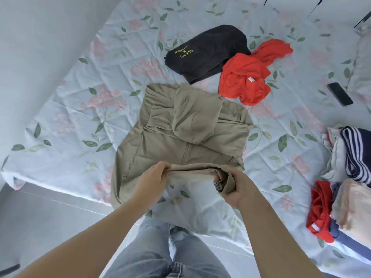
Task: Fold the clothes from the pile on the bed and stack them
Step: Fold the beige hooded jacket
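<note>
Mid-fold: left hand [154, 181] and right hand [236, 189], fingers [163, 167] curled, pinch the tan jacket [180, 141] by its near hem on the bed [70, 97]. Black garment [208, 53] lies folded; red shirt [247, 79] and pile [353, 177] remain.

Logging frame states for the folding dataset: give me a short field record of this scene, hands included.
left hand: grips near hem of khaki hoodie
right hand: grips same hem, farther right
khaki hoodie: spread on bed, hem lifted
black garment: folded, far side of bed
red shirt: crumpled, beside black garment
clothes heap: right edge, striped piece on top
phone: on bed, far right
</note>
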### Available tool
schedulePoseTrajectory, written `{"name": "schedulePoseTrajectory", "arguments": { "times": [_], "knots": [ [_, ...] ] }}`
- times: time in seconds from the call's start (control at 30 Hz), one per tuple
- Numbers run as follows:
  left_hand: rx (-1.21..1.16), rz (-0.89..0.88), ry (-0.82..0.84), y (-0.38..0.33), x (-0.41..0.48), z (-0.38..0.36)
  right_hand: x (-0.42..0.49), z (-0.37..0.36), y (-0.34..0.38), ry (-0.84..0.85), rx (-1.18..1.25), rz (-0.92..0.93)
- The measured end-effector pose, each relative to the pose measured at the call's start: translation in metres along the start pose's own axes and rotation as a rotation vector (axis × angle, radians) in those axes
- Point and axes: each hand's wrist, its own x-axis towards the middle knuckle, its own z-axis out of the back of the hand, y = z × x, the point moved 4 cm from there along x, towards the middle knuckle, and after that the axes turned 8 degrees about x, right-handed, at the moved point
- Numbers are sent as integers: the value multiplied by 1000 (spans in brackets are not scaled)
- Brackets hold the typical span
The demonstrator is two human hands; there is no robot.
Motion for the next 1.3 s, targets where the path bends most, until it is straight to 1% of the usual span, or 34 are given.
{"name": "schedulePoseTrajectory", "arguments": {
  "times": [0.07,0.13,0.17,0.23,0.27,0.3,0.33,0.37,0.4,0.43,0.47,0.5,0.53,0.6,0.63,0.67,0.73,0.8,0.83,0.87,0.9,0.93,0.97,1.0,1.07,1.1,1.17,1.23,1.27,1.3],
  "knots": [
    [44,-62,64,-2,3,10,1,4,0,-19,-65,53],
    [148,-133,126,-9,8,17,3,7,5,-76,-250,240],
    [202,-157,160,-11,11,20,3,8,10,-116,-421,352],
    [265,-187,225,-14,19,24,-5,3,20,-235,-898,622],
    [275,-201,256,-16,23,26,-12,-6,23,-238,-1114,780],
    [276,-217,277,-18,26,27,-18,-15,21,-171,-1265,908],
    [279,-235,289,-19,29,28,-21,-25,14,-46,-1369,970],
    [287,-256,302,-22,32,28,-20,-35,4,92,-1453,957],
    [296,-278,314,-25,35,28,-17,-42,-9,188,-1551,901],
    [299,-297,323,-29,39,28,-10,-46,-22,222,-1663,838],
    [293,-315,321,-32,42,29,-4,-49,-33,200,-1757,808],
    [276,-321,314,-35,45,30,1,-50,-40,137,-1814,817],
    [247,-316,309,-36,48,33,4,-50,-43,61,-1827,840],
    [201,-316,330,-34,52,39,5,-51,-42,-35,-1706,929],
    [219,-344,358,-32,53,42,5,-50,-39,-51,-1631,943],
    [284,-385,386,-29,54,45,6,-51,-37,-64,-1575,956],
    [496,-462,409,-23,57,49,7,-55,-32,-59,-1519,969],
    [679,-480,359,-14,67,55,4,-63,-30,-63,-1470,981],
    [712,-470,319,-10,72,59,3,-68,-28,-80,-1422,971],
    [691,-448,288,-6,77,63,2,-70,-25,-104,-1348,953],
    [606,-400,287,-2,83,66,1,-72,-24,-114,-1263,924],
    [490,-346,318,0,88,69,2,-75,-24,-101,-1206,893],
    [388,-300,367,1,92,70,1,-80,-26,-67,-1204,856],
    [315,-274,406,-1,95,71,0,-87,-31,-31,-1246,804],
    [234,-253,450,-7,104,72,3,-98,-45,20,-1413,692],
    [192,-247,459,-12,108,74,5,-103,-52,10,-1499,666],
    [99,-253,490,-22,114,79,11,-108,-61,-98,-1589,705],
    [90,-327,528,-30,118,85,16,-106,-61,-244,-1597,775],
    [88,-361,549,-32,119,88,16,-106,-60,-282,-1601,813],
    [94,-389,566,-33,120,90,17,-105,-59,-285,-1581,842]
  ]
}}
